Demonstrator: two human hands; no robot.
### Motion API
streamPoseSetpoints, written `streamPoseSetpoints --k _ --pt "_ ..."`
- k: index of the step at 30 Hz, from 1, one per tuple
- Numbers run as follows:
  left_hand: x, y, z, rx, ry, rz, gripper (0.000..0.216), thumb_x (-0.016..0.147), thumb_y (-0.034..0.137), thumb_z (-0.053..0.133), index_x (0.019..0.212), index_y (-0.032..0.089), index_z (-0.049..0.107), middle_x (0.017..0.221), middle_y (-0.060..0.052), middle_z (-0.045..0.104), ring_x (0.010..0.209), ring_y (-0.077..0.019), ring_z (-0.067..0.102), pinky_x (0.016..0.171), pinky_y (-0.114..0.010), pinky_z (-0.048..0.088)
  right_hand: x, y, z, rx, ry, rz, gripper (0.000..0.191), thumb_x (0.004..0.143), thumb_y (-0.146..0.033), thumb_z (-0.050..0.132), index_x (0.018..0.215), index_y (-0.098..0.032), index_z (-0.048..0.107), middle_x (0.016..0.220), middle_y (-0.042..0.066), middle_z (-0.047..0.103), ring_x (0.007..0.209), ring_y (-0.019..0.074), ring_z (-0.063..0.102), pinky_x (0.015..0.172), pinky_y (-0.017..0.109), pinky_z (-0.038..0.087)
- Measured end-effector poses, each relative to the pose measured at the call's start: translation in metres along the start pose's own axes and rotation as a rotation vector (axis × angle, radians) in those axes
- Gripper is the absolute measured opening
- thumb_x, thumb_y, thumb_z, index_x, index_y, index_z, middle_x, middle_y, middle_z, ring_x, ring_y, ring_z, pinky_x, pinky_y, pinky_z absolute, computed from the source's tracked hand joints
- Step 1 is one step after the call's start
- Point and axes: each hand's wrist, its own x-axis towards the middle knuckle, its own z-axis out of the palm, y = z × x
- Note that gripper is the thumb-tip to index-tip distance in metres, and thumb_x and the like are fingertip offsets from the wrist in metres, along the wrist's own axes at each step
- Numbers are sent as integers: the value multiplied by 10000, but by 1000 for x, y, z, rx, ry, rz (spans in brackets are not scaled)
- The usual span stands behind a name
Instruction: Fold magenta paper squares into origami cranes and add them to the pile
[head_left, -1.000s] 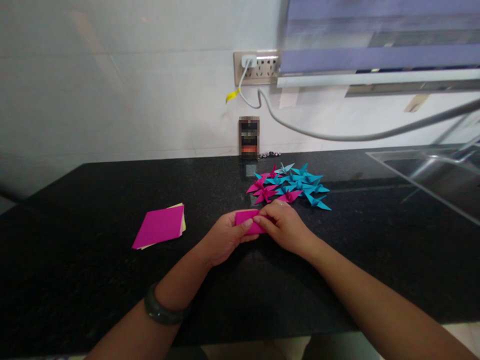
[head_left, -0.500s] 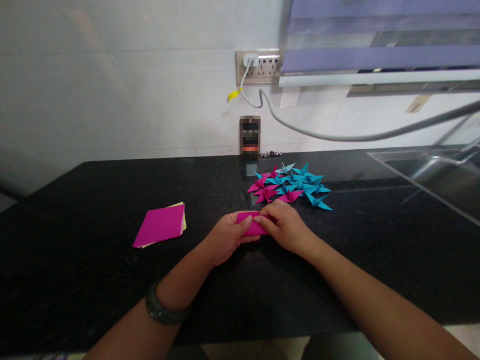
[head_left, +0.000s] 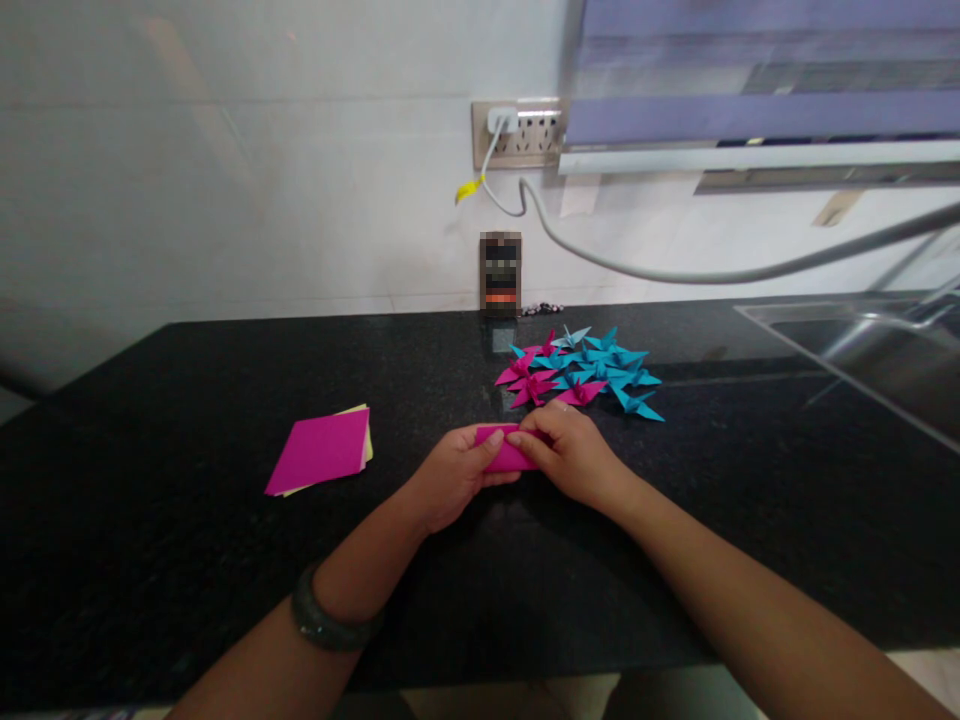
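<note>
A folded pink sheet of paper [head_left: 508, 456] is held between both hands, a little above the black countertop. My left hand [head_left: 456, 470] grips its left part, thumb on top and fingers beneath. On its right part, my right hand [head_left: 574, 455] pinches with thumb and bent fingers; the paper's right end is hidden under them. Just beyond the hands lies a cluster of folded paper cranes [head_left: 600, 370], several blue, several pink and one pale blue. To the left rests a stack of square paper [head_left: 322, 450], pink on top with yellow edges showing.
The black countertop [head_left: 187, 570] runs back to a white wall. A phone-like object [head_left: 500, 275], blurred out, leans there beside a beaded strap [head_left: 541, 309]. Above it a charger [head_left: 502, 121] sits in a socket strip, its grey cable [head_left: 645, 270] hanging rightward. A sink [head_left: 885, 345] is at right.
</note>
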Motion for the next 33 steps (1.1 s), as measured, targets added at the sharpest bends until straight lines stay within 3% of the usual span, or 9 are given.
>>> streamPoseSetpoints --k 3,7,11,15,19,25,29,33 --pt "0 0 -1 -2 16 9 203 783 252 593 927 123 654 868 -81 679 760 -147 620 692 -272 503 0 0 -1 29 28 27 170 793 -280 576 662 -171 570 608 5 536 620 132 459 582 261 348" --pt "1 3 -3 -47 52 62 214 786 249 589 947 119 644 914 -91 675 805 -164 629 728 -285 508 3 3 -1 189 179 155 163 677 -294 683 700 -176 572 735 25 575 724 160 498 654 294 394" --pt "1 7 -3 -87 97 125 217 793 236 577 967 114 624 958 -100 662 822 -172 629 723 -290 520 6 3 -1 654 188 421 312 598 -340 723 808 -180 557 795 18 594 736 155 541 647 288 428" --pt "1 8 -3 -104 100 157 192 791 229 577 940 119 628 946 -95 663 830 -182 631 711 -291 527 7 -2 2 1018 141 547 282 589 -352 724 701 -164 546 674 -20 579 600 99 512 586 245 414" --pt "2 6 -4 -89 89 183 209 790 236 580 962 130 630 944 -83 664 834 -178 628 709 -285 531 7 -2 4 1099 209 620 265 596 -347 721 620 -152 543 597 -33 545 523 69 465 500 208 387" --pt "3 5 -3 -71 125 192 200 785 235 585 949 131 634 938 -82 665 837 -181 623 716 -293 530 8 -2 2 1150 294 676 280 554 -293 748 714 -159 562 585 -46 543 507 68 487 455 191 424" --pt "2 6 -3 -69 126 188 209 784 240 586 954 129 635 942 -85 664 846 -188 622 718 -296 528 8 -3 1 1174 271 719 328 550 -281 754 808 -157 593 640 -29 584 515 69 507 431 177 418" --pt "3 5 -4 -61 116 181 244 783 253 589 986 122 626 963 -94 659 856 -190 620 713 -289 526 8 -3 2 1161 241 715 251 579 -319 734 710 -132 629 654 -7 603 525 66 511 422 167 410"
